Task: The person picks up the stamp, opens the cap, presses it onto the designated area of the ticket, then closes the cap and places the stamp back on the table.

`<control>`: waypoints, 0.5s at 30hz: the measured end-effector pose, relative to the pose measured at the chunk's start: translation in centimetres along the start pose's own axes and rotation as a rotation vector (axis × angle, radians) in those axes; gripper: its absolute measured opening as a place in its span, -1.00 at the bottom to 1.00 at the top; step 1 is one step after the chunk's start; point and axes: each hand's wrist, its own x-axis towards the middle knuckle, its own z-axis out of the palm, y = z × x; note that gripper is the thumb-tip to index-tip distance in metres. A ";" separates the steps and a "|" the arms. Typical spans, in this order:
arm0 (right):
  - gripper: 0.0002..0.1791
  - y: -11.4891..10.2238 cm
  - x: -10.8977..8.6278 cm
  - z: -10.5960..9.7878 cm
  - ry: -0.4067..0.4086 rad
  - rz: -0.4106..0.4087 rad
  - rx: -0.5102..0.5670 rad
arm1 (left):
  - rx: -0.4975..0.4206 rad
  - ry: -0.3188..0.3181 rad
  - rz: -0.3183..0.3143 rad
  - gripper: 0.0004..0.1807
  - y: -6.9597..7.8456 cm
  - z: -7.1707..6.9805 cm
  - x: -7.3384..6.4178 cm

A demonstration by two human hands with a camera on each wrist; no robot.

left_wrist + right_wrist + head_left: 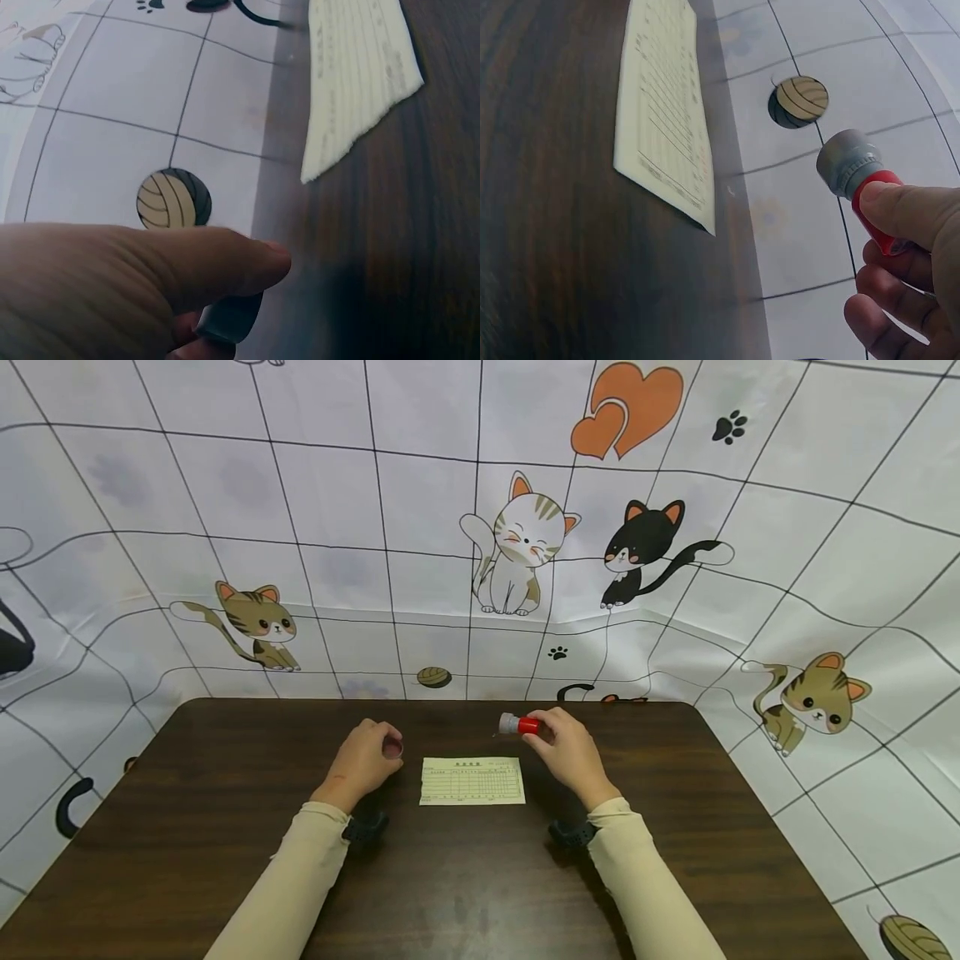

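Note:
My right hand (573,752) pinches a small red stamp (528,725) between thumb and fingers, over the table's far part. Its wide grey end (847,157) points left, away from the fingers, as the right wrist view shows. On the other side, my left hand (363,760) holds a small, round, dark cap (231,319) between thumb and fingers; the thumb and fingers cover part of it. A pale yellow printed form (472,781) with a ruled grid lies flat on the table between the two hands.
The dark brown wooden table (465,877) ends at a far edge just beyond the hands. A white cloth (420,577) printed with cats, hearts and grid lines hangs behind it and along both sides. Dark bands (365,827) sit at both wrists.

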 end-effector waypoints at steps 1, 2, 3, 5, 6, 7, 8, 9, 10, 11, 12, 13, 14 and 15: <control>-0.67 0.2 0.0 -0.1 0.003 0.009 0.003 | 0.006 -0.008 -0.005 -0.69 -0.2 0.0 0.0; -0.66 0.3 0.1 -0.1 0.006 0.018 0.004 | 0.010 -0.014 -0.010 -0.70 -0.4 -0.1 0.0; -0.66 0.4 0.1 -0.2 0.009 0.026 0.010 | 0.011 -0.018 -0.017 -0.70 -0.5 -0.1 -0.1; -0.64 0.7 0.2 -0.3 0.009 0.043 0.017 | 0.008 -0.020 -0.030 -0.70 -0.7 -0.2 -0.1; -0.64 0.8 0.2 -0.3 0.009 0.052 0.022 | 0.006 -0.018 -0.034 -0.70 -0.8 -0.2 -0.2; -0.64 0.8 0.2 -0.4 0.010 0.058 0.025 | 0.004 -0.016 -0.038 -0.69 -0.9 -0.2 -0.2; -0.64 0.9 0.1 -0.4 0.013 0.061 0.030 | 0.003 -0.012 -0.040 -0.68 -0.9 -0.2 -0.2; -0.63 0.9 0.1 -0.4 0.016 0.064 0.036 | 0.004 -0.008 -0.042 -0.68 -0.9 -0.2 -0.2; -0.63 0.9 0.1 -0.4 0.020 0.068 0.042 | 0.005 -0.006 -0.043 -0.68 -1.0 -0.2 -0.2; -0.63 0.9 0.1 -0.4 0.024 0.072 0.048 | 0.004 -0.006 -0.045 -0.68 -1.0 -0.2 -0.3; -0.63 1.0 0.1 -0.4 0.027 0.077 0.053 | 0.003 -0.006 -0.048 -0.69 -1.1 -0.3 -0.3; -0.63 1.0 0.2 -0.3 0.028 0.081 0.056 | 0.004 -0.007 -0.052 -0.69 -1.2 -0.3 -0.4; -0.62 1.0 0.2 -0.3 0.029 0.087 0.058 | 0.003 -0.008 -0.057 -0.69 -1.3 -0.4 -0.4; -0.62 1.0 0.2 -0.3 0.028 0.094 0.059 | 0.001 -0.009 -0.060 -0.69 -1.4 -0.4 -0.5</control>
